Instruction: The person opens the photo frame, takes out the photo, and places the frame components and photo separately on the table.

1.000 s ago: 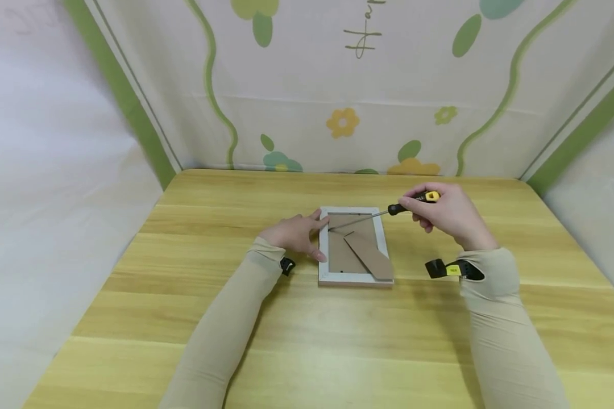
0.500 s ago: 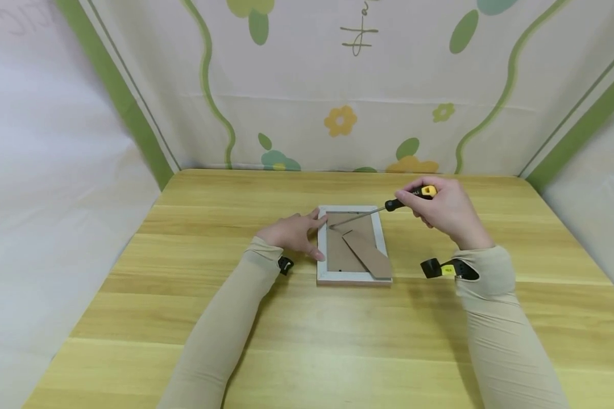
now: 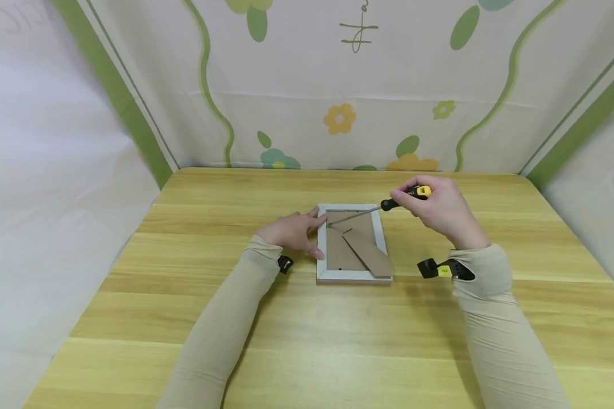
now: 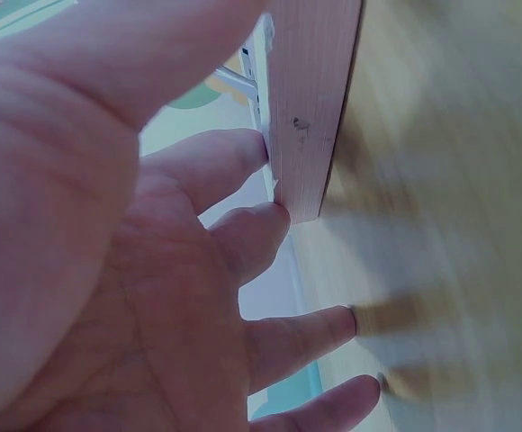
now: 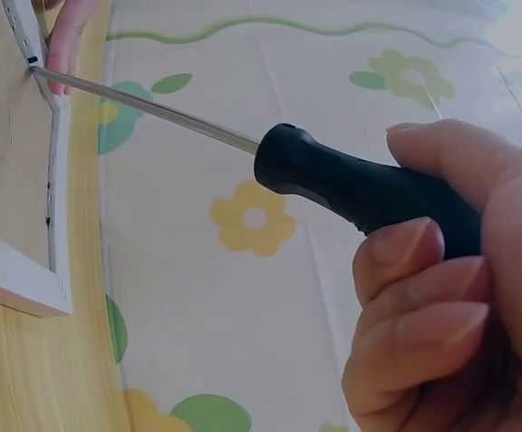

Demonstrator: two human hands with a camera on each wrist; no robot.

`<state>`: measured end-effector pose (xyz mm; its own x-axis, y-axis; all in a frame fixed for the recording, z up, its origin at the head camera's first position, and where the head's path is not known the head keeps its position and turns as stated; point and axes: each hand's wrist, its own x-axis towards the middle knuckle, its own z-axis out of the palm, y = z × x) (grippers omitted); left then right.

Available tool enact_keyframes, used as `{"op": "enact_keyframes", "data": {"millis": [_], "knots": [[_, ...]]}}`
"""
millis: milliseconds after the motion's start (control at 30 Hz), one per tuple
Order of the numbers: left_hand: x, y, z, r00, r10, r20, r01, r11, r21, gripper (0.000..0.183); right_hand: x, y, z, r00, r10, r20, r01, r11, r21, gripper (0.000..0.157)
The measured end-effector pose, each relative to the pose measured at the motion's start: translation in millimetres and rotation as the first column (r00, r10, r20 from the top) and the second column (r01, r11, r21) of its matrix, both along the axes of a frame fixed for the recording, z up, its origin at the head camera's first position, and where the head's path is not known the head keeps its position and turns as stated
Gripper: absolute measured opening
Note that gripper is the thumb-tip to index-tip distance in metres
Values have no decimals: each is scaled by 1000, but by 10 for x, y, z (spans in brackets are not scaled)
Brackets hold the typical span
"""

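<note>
A white-edged picture frame (image 3: 353, 275) lies back side up on the table, its brown backing board (image 3: 340, 253) and slanted stand leg (image 3: 370, 255) showing. My right hand (image 3: 442, 210) grips the black and yellow handle of a screwdriver (image 5: 333, 175). The metal shaft (image 5: 153, 110) slants down across the board, with the tip at a small dark tab (image 5: 33, 60) on the frame's left inner edge. On the left side, my left hand (image 3: 289, 232) steadies the frame with extended fingers. Two of its fingertips (image 4: 252, 148) touch the wooden side; the other two reach down to the tabletop.
The wooden table (image 3: 184, 216) extends around the frame on all sides. A patterned curtain (image 3: 286, 74) hangs along the table's back edge, and white sheets (image 3: 56, 170) hang at the sides. Each wrist wears a black strap (image 3: 463, 270).
My right hand has shifted slightly left with the screwdriver, and its tip has moved a little along the frame's left inner edge. The left hand stays at the frame's side.
</note>
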<state>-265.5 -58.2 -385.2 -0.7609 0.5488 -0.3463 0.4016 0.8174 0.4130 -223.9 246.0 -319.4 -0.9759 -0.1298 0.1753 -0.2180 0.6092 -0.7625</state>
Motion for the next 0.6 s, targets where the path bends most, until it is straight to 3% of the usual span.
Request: {"op": "enact_keyframes", "data": {"millis": [600], "knots": [[13,-11,9,1000,3,6,-3,1000,-1,104,46,-68,31,1000,7,9,-7,1000,-1,43]]}}
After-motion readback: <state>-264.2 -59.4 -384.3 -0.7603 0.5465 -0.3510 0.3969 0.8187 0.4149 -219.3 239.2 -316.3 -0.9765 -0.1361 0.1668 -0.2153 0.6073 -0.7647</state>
